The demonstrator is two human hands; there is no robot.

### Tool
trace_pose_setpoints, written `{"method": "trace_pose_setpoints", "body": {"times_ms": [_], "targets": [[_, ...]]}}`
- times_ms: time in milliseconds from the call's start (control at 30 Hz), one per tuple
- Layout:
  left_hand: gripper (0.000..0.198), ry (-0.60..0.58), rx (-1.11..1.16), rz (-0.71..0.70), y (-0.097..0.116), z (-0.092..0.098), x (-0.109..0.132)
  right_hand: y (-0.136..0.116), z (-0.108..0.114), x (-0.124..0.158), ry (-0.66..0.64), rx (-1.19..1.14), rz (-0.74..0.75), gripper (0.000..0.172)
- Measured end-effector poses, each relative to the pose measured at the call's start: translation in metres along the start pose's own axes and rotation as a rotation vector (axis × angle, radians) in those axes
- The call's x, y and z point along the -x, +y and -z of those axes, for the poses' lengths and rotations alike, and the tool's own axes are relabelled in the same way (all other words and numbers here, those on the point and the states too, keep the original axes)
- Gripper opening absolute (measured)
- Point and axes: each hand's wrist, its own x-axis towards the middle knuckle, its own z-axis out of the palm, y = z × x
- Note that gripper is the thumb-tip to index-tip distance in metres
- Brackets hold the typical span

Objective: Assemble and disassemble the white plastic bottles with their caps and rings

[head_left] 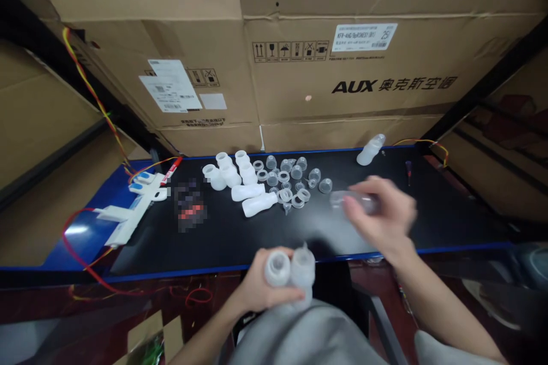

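Observation:
Close to my body, my left hand (274,291) is closed around two baby bottles side by side. One is a white baby bottle (277,269) seen from its top; the other is a translucent baby bottle (303,267) with a nipple on it. Over the right part of the table, my right hand (383,214) grips a translucent bottle (340,201), blurred by motion and partly covered by the fingers. Between the hands and the back lie clear caps (325,185), rings (298,201) and nipples (287,209).
Several white bottles (240,175) stand or lie left of the loose parts on the black table (231,239). A capped baby bottle (370,149) stands at the back right. A power strip (135,217) lies at the left. A large cardboard box (299,74) walls the back.

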Motion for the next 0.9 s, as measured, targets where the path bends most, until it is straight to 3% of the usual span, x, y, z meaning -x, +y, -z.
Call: {"method": "trace_pose_setpoints", "body": {"times_ms": [100, 200, 300, 433, 500, 600, 767, 900], "targets": [[0.058, 0.145, 0.016, -0.033, 0.021, 0.021, -0.010, 0.029, -0.073, 0.026, -0.223, 0.199, 0.147, 0.027], [0.057, 0.172, -0.036, -0.048, 0.036, 0.030, -0.020, 0.053, -0.107, 0.045, -0.415, 0.344, 0.218, 0.031], [0.057, 0.150, -0.076, -0.051, 0.039, 0.029, -0.026, 0.055, -0.099, 0.041, -0.386, 0.382, 0.255, 0.042], [0.051, 0.113, -0.209, -0.011, 0.038, 0.020, -0.027, 0.007, -0.072, 0.025, -0.183, 0.039, 0.265, 0.055], [0.042, 0.062, -0.296, 0.002, 0.039, 0.014, -0.026, -0.026, -0.065, 0.023, -0.256, -0.164, 0.319, 0.061], [0.031, -0.026, -0.377, 0.004, 0.043, 0.005, -0.021, -0.059, -0.064, 0.028, -0.409, -0.180, 0.339, 0.044], [0.027, 0.001, -0.405, -0.012, 0.046, -0.003, -0.011, -0.067, -0.066, 0.038, -0.399, -0.253, 0.306, 0.035], [0.025, -0.014, -0.407, -0.135, 0.033, -0.006, -0.010, -0.064, -0.069, 0.043, -0.394, -0.433, 0.334, 0.040]]}}
